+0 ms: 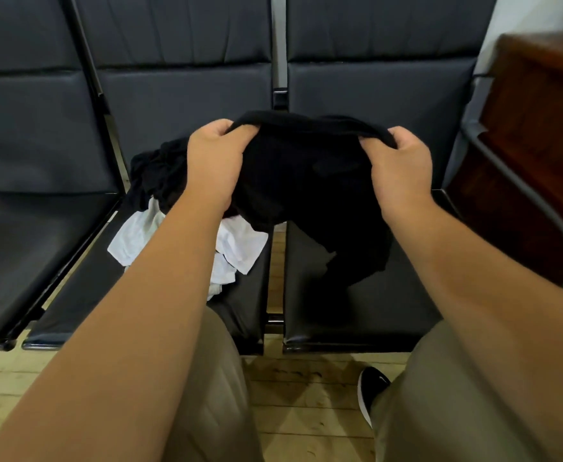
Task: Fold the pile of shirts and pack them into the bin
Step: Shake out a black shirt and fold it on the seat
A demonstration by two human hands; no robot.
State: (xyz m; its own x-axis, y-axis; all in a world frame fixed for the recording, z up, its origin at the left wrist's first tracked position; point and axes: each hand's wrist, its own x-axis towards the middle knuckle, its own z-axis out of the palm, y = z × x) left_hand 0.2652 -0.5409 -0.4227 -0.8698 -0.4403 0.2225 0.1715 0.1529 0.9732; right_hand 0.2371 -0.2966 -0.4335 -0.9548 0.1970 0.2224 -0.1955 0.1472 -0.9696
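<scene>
Over the right seat [357,295] front edge | both hands, left [215,161] and right [398,168], grip black shirt [307,175] by its top edge | step: spreading for first fold | next: lay flat on seat; bin unseen

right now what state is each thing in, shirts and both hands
black fabric shirt: lifted, unfolded, bunched, lower part hanging to the black padded seat
left hand: grips the shirt's top edge
right hand: grips the shirt's top edge
white fabric shirts: crumpled, unfolded, on the neighbouring seat
black crumpled garment: unfolded, heaped with the white shirts
</scene>
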